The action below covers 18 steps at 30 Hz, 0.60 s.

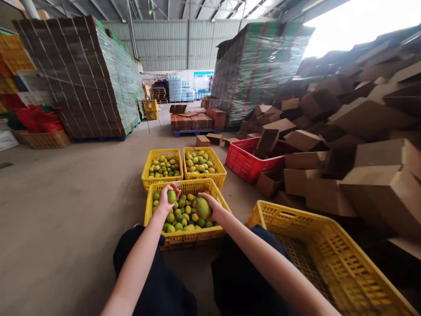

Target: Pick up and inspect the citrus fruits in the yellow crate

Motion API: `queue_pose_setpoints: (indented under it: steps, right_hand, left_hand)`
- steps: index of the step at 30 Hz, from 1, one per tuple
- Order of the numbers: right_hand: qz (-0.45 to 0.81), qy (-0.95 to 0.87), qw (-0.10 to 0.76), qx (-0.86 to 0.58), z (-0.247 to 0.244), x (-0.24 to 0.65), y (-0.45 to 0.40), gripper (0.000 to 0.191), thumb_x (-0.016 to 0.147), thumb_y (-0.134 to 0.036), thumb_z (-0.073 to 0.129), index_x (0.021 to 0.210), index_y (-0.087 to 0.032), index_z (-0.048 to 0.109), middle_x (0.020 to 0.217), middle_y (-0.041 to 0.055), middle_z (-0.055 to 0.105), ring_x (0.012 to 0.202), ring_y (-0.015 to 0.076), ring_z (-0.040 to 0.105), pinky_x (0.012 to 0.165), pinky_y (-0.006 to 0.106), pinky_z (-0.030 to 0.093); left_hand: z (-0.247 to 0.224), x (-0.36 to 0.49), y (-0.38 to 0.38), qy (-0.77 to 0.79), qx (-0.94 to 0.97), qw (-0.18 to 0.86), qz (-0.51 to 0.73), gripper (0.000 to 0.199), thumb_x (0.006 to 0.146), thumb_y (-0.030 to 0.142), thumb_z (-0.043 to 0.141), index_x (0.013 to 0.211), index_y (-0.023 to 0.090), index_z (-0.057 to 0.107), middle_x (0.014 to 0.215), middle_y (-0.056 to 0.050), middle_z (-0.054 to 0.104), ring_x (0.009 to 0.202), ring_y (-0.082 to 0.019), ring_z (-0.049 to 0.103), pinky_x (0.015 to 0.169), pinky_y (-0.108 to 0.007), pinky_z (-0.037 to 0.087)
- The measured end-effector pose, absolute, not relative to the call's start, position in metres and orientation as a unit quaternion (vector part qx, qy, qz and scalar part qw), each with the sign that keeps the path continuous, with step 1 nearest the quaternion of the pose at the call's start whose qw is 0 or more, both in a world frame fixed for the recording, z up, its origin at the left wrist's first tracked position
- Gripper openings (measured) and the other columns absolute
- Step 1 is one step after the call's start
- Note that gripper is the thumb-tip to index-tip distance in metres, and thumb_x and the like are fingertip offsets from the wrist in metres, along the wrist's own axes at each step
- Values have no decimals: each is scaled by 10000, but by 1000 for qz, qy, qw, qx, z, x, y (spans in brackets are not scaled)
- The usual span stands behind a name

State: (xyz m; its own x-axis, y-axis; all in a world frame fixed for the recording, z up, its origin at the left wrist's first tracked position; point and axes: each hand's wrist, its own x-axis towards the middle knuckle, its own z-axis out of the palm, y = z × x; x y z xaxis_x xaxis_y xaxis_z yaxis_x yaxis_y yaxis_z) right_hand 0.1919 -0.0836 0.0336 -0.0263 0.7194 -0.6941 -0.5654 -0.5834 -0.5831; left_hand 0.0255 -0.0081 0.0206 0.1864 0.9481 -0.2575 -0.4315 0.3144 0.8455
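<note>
My left hand (164, 200) is closed around a small green lemon (171, 196) above the left side of the nearest yellow crate (194, 237). Over the right side of that crate, my right hand (213, 206) grips a larger yellow-green lemon (203, 208). The two hands are apart, with several green and yellow lemons (186, 210) lying loose in the crate below them. Behind it stand two more yellow crates of lemons, a left one (144, 179) and a right one (221, 176).
At my right is a large yellow crate (296, 215) with its slatted bottom showing. Beyond it are a red crate (241, 162) and a high heap of cardboard boxes (371, 175). Wrapped pallet stacks rise at left (79, 79) and right (250, 70). Concrete floor (82, 188) spreads leftward.
</note>
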Motion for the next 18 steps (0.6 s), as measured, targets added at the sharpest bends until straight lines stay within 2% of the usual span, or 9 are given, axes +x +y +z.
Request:
queue_pose_setpoints:
  steps: [6, 13, 18]
  right_hand:
    - [724, -39, 447, -524, 5, 205, -76, 185, 769, -346, 564, 802, -164, 548, 552, 13, 598, 489, 149, 583, 497, 283, 513]
    - [731, -9, 444, -519, -27, 220, -49, 201, 777, -364, 552, 719, -175, 519, 510, 9, 585, 465, 148, 574, 478, 276, 505]
    - [732, 9, 458, -504, -44, 219, -33, 217, 793, -391, 523, 718, -188, 503, 504, -3, 579, 452, 141, 560, 481, 276, 497]
  left_hand:
    - [11, 48, -8, 395, 275, 741, 468, 119, 678, 99, 437, 646, 170, 527, 635, 11, 558, 561, -87, 553, 695, -270, 527]
    - [-13, 30, -6, 420, 151, 767, 460, 67, 713, 123, 579, 698, 152, 521, 613, 9, 548, 492, -71, 527, 565, -210, 503]
    - [-21, 23, 1, 427, 102, 774, 456, 134, 692, 44, 497, 785, 126, 547, 608, 9, 538, 426, -44, 471, 427, -153, 422]
